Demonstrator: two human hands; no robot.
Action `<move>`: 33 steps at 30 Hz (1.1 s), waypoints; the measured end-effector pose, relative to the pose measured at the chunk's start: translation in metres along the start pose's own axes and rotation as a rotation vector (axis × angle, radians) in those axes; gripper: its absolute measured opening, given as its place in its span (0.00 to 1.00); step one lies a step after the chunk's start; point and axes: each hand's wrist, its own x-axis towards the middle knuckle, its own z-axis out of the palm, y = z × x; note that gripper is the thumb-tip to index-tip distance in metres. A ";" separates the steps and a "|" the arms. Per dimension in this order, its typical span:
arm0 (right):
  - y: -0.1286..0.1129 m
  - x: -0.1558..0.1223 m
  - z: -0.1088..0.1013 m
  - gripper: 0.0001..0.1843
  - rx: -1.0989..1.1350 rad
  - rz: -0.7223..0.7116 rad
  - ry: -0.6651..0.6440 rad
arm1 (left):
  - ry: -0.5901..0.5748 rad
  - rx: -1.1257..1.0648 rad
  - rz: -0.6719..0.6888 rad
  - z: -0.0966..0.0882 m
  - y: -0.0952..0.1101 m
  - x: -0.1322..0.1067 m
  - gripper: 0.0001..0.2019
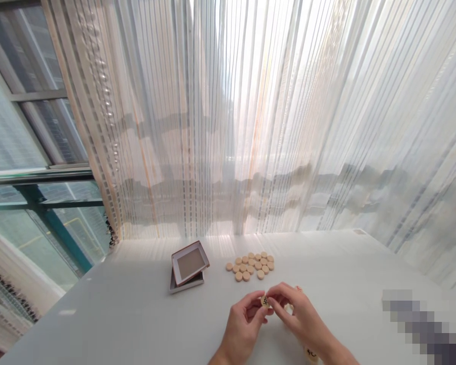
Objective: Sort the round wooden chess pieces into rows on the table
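Observation:
My left hand (246, 324) and my right hand (298, 314) meet above the white table (137, 314), near its front edge. Both pinch one small round wooden game piece (265, 301) with a dark mark on its face. Behind my hands, several more pale wooden discs (251, 265) lie in a flat cluster on the table. Another round piece (311, 354) lies on the table under my right wrist, partly hidden.
A small shallow box with its lid set askew on it (189, 266) sits left of the discs. Sheer white curtains (273, 126) hang behind the table. A window with a green frame (41, 203) is at the left. A blurred patch covers the lower right corner.

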 end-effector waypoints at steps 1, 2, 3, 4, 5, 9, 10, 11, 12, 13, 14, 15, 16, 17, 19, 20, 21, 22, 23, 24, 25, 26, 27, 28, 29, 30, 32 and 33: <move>-0.001 -0.001 -0.001 0.09 0.007 -0.006 -0.004 | 0.000 0.006 0.003 0.000 0.000 0.000 0.22; -0.002 -0.001 -0.003 0.09 0.012 -0.010 -0.006 | 0.002 0.012 0.007 0.000 0.000 0.000 0.22; -0.002 -0.001 -0.004 0.08 0.017 -0.013 -0.009 | 0.002 0.019 0.012 0.001 0.000 0.000 0.22; -0.003 -0.002 -0.005 0.08 0.021 -0.016 -0.011 | 0.001 0.027 0.018 0.001 -0.001 0.000 0.22; -0.003 -0.002 -0.006 0.07 0.024 -0.018 -0.014 | -0.002 0.035 0.024 0.001 -0.001 0.000 0.22; 0.000 -0.005 -0.007 0.06 0.010 -0.021 -0.022 | -0.012 0.059 0.040 0.002 0.000 0.000 0.21; 0.002 -0.006 -0.007 0.06 0.003 -0.023 -0.024 | -0.016 0.061 0.042 0.002 0.000 -0.001 0.21; 0.003 -0.007 -0.006 0.05 -0.003 -0.029 -0.026 | -0.021 0.062 0.044 0.002 0.001 -0.001 0.20; 0.005 -0.008 -0.006 0.05 -0.010 -0.037 -0.027 | -0.028 0.062 0.046 0.002 0.002 -0.001 0.20; 0.006 -0.008 -0.005 0.05 -0.016 -0.046 -0.027 | -0.035 0.063 0.048 0.001 0.003 -0.002 0.20; 0.007 -0.009 -0.004 0.05 -0.023 -0.054 -0.026 | -0.041 0.064 0.051 0.001 0.004 -0.002 0.19; 0.007 -0.009 -0.004 0.05 -0.031 -0.062 -0.024 | -0.045 0.064 0.053 0.001 0.004 -0.002 0.19; 0.007 -0.009 -0.003 0.04 -0.043 -0.067 -0.025 | -0.051 0.061 0.055 0.000 0.004 -0.002 0.19; 0.007 -0.009 -0.002 0.04 -0.058 -0.071 -0.026 | -0.053 0.054 0.056 0.000 0.003 -0.001 0.19; 0.005 -0.010 0.000 0.03 -0.102 -0.082 -0.022 | -0.047 0.029 0.054 -0.001 -0.001 0.000 0.19; 0.005 -0.011 0.001 0.02 -0.126 -0.092 -0.019 | -0.041 0.012 0.049 -0.001 -0.003 0.001 0.19; 0.004 -0.011 0.003 0.02 -0.148 -0.109 -0.019 | -0.032 -0.007 0.041 -0.001 -0.005 0.002 0.18; 0.004 -0.012 0.005 0.02 -0.165 -0.130 -0.021 | -0.023 -0.026 0.032 -0.001 -0.008 0.003 0.18; 0.005 -0.013 0.007 0.04 -0.177 -0.154 -0.026 | -0.018 -0.037 0.023 -0.001 -0.009 0.003 0.17; 0.006 -0.013 0.009 0.06 -0.185 -0.175 -0.035 | -0.016 -0.039 0.014 -0.001 -0.010 0.004 0.17; 0.007 -0.014 0.010 0.08 -0.194 -0.191 -0.043 | -0.017 -0.031 0.007 -0.001 -0.010 0.004 0.17; 0.009 -0.014 0.012 0.09 -0.206 -0.201 -0.045 | -0.021 -0.016 0.003 -0.001 -0.009 0.004 0.18; 0.011 -0.014 0.013 0.10 -0.220 -0.206 -0.040 | -0.029 0.005 0.000 0.000 -0.008 0.004 0.19; 0.012 -0.014 0.013 0.10 -0.235 -0.208 -0.035 | -0.039 0.028 -0.002 0.000 -0.005 0.004 0.20; 0.013 -0.014 0.013 0.09 -0.248 -0.210 -0.032 | -0.048 0.048 0.000 0.000 -0.002 0.003 0.21; 0.014 -0.014 0.013 0.09 -0.259 -0.208 -0.032 | -0.057 0.065 0.004 0.001 0.001 0.002 0.22; 0.014 -0.015 0.010 0.08 -0.268 -0.202 -0.045 | -0.073 0.094 0.018 0.001 0.006 0.001 0.23; 0.013 -0.015 0.009 0.09 -0.268 -0.197 -0.053 | -0.083 0.103 0.022 0.001 0.007 0.001 0.23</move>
